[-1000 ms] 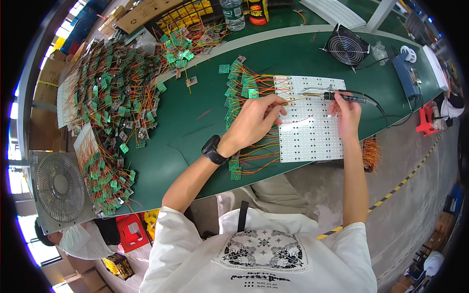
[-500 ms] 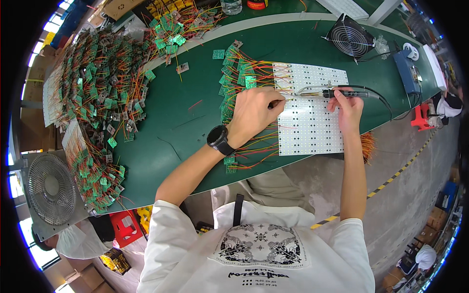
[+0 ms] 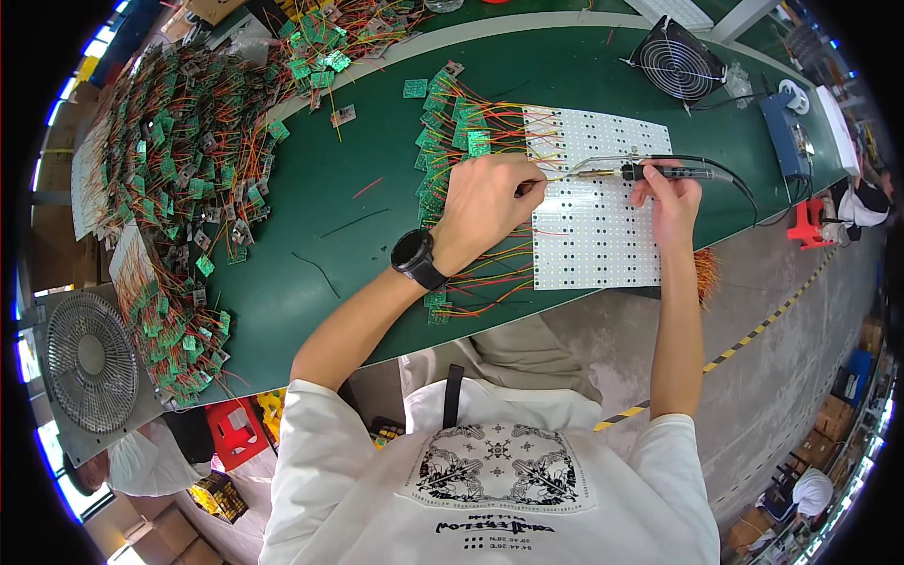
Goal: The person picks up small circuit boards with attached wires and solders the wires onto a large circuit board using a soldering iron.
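My left hand [image 3: 492, 205], with a dark watch on its wrist, is closed in a pinch at the left edge of a white LED panel [image 3: 603, 245]. A thin wire seems to run from its fingertips toward the iron's tip. My right hand [image 3: 670, 209] grips a soldering iron [image 3: 676, 172] by its black handle; a thin curved tube runs along it. The iron points left, its tip low over the panel near my left fingertips. Red, yellow and black wires [image 3: 504, 273] link the panel's left edge to small green circuit boards [image 3: 440, 141], partly hidden by my left hand.
Big heaps of wired circuit boards [image 3: 179, 169] cover the table's left side. A black fan [image 3: 678, 61] and a blue soldering station [image 3: 786, 132] stand at the far right, the iron's black cable [image 3: 739, 184] trailing rightward. A grey fan [image 3: 92, 363] is by the left edge.
The whole view has shifted slightly, so the table things sit a little higher in the picture. Both hands keep nearly the same pose at the panel, the iron's tip still beside the left fingertips.
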Tool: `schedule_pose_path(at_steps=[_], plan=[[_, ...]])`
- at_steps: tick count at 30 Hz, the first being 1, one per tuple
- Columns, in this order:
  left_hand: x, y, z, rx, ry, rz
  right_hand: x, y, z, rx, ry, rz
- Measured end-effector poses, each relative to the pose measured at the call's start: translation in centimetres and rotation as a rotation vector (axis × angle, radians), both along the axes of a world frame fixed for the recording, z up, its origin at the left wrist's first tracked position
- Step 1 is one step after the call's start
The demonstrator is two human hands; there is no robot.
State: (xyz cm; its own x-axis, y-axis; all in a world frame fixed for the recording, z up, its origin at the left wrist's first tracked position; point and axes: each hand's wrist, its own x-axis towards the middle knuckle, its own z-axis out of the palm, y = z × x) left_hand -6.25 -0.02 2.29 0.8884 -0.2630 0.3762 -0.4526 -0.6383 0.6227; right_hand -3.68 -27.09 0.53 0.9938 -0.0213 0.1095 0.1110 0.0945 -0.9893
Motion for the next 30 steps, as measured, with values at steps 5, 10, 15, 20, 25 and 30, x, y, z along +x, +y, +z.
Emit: schedule_pose_path(at_steps=[5,10,15,20,25,30], plan=[[0.04,-0.05,-0.04,0.007,-0.004,0.001,-0.02,-0.04,-0.01,-0.013,-0.008,0.005],[0.09,-0.12,-0.08,-0.004,-0.008,-0.001,0.06,-0.09,-0.13,-0.001,-0.02,0.007],[0.04,-0.05,-0.05,-0.002,-0.003,0.001,-0.03,0.08,0.06,-0.01,-0.016,0.01],[0.06,-0.08,-0.12,-0.004,-0.016,-0.001,0.06,-0.11,-0.19,-0.027,-0.008,0.012],[0.07,-0.14,-0.23,0.012,0.006,0.0,0.03,-0.14,-0.16,-0.023,-0.01,0.012],[0.05,-0.09,-0.05,0.029,0.025,-0.001,0.07,-0.14,-0.02,0.062,-0.026,0.006]])
